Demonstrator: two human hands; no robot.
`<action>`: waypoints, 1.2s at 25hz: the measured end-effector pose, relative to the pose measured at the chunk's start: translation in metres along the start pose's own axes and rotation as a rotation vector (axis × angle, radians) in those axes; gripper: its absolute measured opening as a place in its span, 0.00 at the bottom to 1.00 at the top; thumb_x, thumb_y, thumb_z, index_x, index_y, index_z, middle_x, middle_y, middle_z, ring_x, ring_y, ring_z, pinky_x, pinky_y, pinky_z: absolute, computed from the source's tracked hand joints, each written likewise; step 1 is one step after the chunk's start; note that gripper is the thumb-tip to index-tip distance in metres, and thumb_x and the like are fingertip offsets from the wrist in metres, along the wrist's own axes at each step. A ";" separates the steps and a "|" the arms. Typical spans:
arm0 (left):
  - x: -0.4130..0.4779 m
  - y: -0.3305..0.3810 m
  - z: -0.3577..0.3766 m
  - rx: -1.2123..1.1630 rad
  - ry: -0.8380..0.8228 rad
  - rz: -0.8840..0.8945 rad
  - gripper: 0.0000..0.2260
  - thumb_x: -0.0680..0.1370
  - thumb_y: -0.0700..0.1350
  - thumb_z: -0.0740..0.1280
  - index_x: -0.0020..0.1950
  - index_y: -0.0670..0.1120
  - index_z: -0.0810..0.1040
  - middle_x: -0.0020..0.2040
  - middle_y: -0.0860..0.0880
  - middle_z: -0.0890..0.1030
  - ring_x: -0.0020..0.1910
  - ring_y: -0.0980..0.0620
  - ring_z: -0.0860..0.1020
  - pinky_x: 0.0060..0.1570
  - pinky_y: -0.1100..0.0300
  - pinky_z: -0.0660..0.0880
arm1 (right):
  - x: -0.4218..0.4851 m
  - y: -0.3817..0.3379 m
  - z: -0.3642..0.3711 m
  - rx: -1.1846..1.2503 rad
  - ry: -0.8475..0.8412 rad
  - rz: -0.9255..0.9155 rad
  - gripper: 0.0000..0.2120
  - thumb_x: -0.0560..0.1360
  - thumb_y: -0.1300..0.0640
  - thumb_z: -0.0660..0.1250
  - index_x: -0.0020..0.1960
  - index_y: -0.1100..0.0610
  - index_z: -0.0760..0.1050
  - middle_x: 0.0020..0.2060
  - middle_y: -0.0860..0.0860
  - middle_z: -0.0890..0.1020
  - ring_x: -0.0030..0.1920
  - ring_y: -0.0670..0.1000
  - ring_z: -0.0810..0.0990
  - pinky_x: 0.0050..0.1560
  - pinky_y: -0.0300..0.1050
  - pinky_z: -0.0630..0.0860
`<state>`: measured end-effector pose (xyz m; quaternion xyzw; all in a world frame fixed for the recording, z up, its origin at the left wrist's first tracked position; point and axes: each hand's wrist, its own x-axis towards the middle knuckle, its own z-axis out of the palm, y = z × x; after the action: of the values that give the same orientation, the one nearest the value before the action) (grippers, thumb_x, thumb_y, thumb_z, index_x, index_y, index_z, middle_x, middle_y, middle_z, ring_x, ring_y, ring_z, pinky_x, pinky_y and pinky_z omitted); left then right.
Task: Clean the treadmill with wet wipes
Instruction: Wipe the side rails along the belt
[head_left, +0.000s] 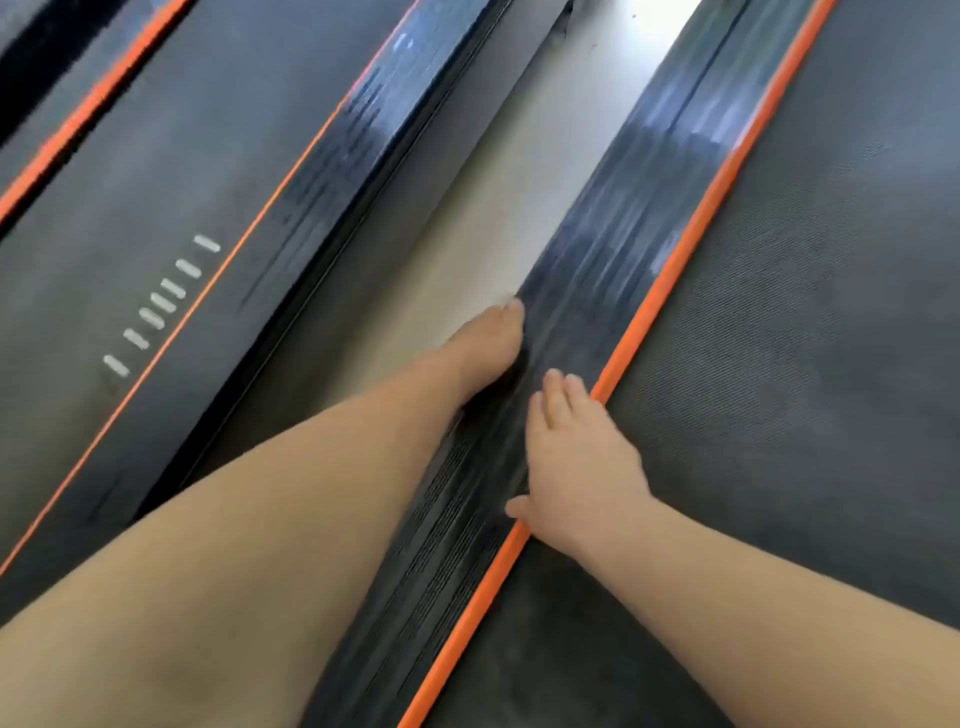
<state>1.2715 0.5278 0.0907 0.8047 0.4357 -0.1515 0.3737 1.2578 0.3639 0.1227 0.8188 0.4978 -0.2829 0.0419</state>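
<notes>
**Q:** What fills the view?

**A:** A view from the head, looking down along a dark treadmill (810, 519) on the right. Its textured grey belt (779, 364) runs diagonally from lower left to upper right. An orange stripe (675, 260) borders the belt, and left of the stripe lies the black ribbed side rail (597, 291), blurred in places.

**Q:** Where are the hands?

**A:** Both bare forearms reach in from the bottom edge. The right hand (579, 462) lies palm down on the side rail, flat and relaxed, fingers straight and close together. Its fingertips (553, 384) point up the rail, just beside the orange stripe, and the heel of the hand crosses the stripe toward the belt. The left hand (485, 345) sits further up, at the rail's outer edge next to the floor. It is blurred. Its fingers point away from the camera, and I cannot tell whether they curl over the edge or lie flat, nor whether anything is under the palm.

**Q:** How do the two hands stand to each other?

**A:** Near, but apart. A strip of bare rail shows between them, with the left hand ahead of the right.

**Q:** What else is there?

**A:** A pale strip of floor (498, 182) runs between this machine and a second treadmill (156, 156) on the left. That one has the same dark belt and thin orange lines, and a row of short white marks (161, 304) on its belt
</notes>
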 end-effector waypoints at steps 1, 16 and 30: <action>0.001 -0.013 -0.001 -0.007 0.002 -0.003 0.24 0.87 0.47 0.44 0.70 0.35 0.71 0.72 0.36 0.72 0.72 0.40 0.70 0.70 0.55 0.62 | 0.002 -0.007 0.007 -0.074 -0.007 0.024 0.57 0.71 0.32 0.70 0.82 0.67 0.48 0.81 0.65 0.47 0.81 0.65 0.48 0.80 0.58 0.52; -0.218 -0.244 -0.004 -0.069 -0.144 -0.320 0.33 0.84 0.64 0.41 0.73 0.47 0.74 0.74 0.46 0.74 0.73 0.45 0.70 0.69 0.58 0.62 | 0.019 -0.128 -0.010 -0.529 -0.168 0.032 0.34 0.70 0.44 0.71 0.72 0.56 0.69 0.72 0.62 0.66 0.70 0.64 0.62 0.65 0.59 0.71; -0.395 -0.421 0.014 -0.022 -0.098 -0.685 0.37 0.82 0.68 0.40 0.74 0.48 0.74 0.75 0.42 0.72 0.73 0.42 0.70 0.72 0.52 0.64 | -0.049 -0.283 0.077 -0.428 -0.234 -0.602 0.33 0.72 0.27 0.66 0.64 0.52 0.73 0.58 0.51 0.75 0.64 0.55 0.74 0.54 0.51 0.73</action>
<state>0.7025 0.4290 0.1087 0.5993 0.6637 -0.3021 0.3303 0.9710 0.4396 0.1434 0.5711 0.7555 -0.2638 0.1832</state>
